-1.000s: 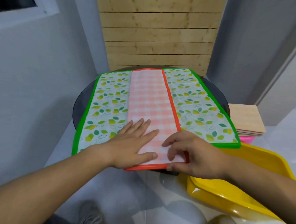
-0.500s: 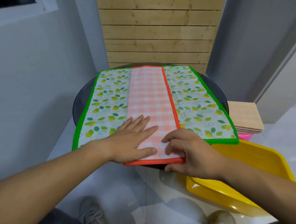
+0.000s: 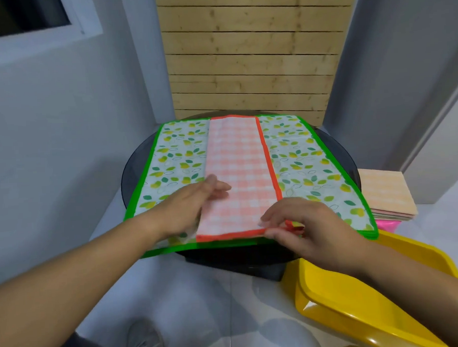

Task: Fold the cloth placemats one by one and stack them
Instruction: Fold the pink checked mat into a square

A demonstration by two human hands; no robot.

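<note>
A pink-checked placemat with an orange border [image 3: 238, 170], folded into a long narrow strip, lies down the middle of a leaf-patterned placemat with a green border [image 3: 309, 166]. Both rest on a round dark glass table [image 3: 132, 165]. My left hand [image 3: 189, 204] is at the strip's near left edge, fingers partly curled and blurred. My right hand [image 3: 304, 222] pinches the strip's near right corner between thumb and fingers. A stack of folded placemats [image 3: 385, 191] sits to the right on something pink.
A yellow plastic chair [image 3: 362, 299] stands at the near right, close under my right forearm. A wooden slat panel [image 3: 250, 52] rises behind the table between grey walls. White floor and a grey shoe [image 3: 144, 342] show below.
My left hand has lifted from lying flat on the strip and shifted to its left edge. My right hand now pinches the near right corner. The view tilted downward slightly.
</note>
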